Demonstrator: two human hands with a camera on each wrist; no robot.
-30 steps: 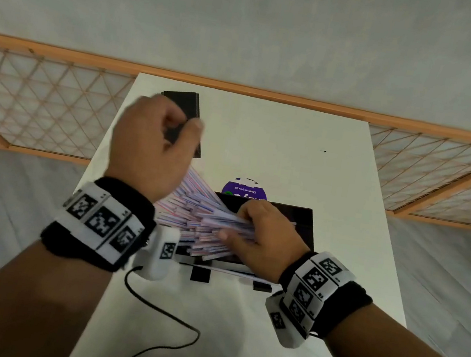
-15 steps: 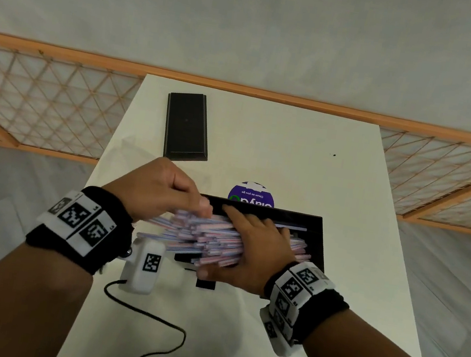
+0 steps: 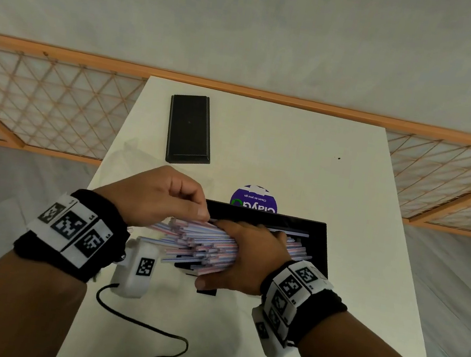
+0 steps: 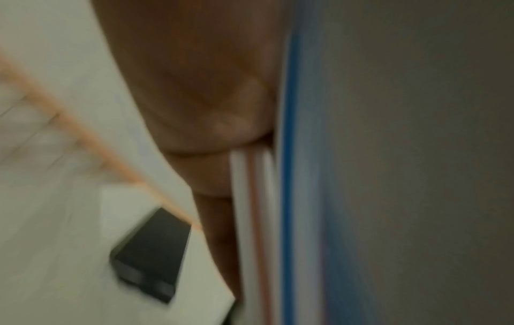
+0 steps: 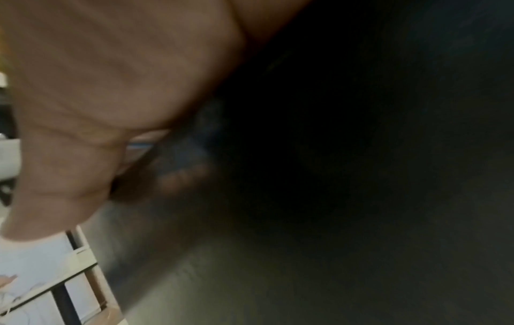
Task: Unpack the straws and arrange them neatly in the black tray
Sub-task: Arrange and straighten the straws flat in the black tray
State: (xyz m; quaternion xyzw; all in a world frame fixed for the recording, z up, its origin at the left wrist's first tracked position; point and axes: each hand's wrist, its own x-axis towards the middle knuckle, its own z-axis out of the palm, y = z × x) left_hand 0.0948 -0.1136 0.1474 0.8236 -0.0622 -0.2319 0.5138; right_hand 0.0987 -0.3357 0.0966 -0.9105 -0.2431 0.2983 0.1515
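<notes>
A pale wall and an orange lattice fence [image 3: 40,106] stand behind the white desk [image 3: 306,164], on which everything lies. The right hand [image 3: 247,256] is wrapped over the middle of a thick bundle of striped straws [image 3: 200,243], with the fingers curled across the top and the thumb under the near side, so it grips the bundle and holds it low over the black tray [image 3: 322,246], which lies directly under and beyond this hand. The left hand [image 3: 161,197], just to the left of the right one, has its fingers curled, and its fingertips [image 3: 203,213] touch the far upper straws near their free ends; it seems to pinch or steady a few of them, though the head view does not show this clearly (the left wrist view is blurred and shows only some straws [image 4: 278,220] lying against the palm). The straw ends fan out unevenly to the left, past the tray's edge and under the left hand. From here the main risk, in my judgement, is that the loose ends spread more when the right hand relaxes, because many thin smooth straws slide easily on each other; some could roll over the tray's left rim onto the desk. The bundle also looks tilted against the tray's long side, so the straws may settle crossed. A second black box [image 3: 189,128] lies beyond the left hand, well apart, and a purple sticker [image 3: 253,201] shows just beyond the tray.
</notes>
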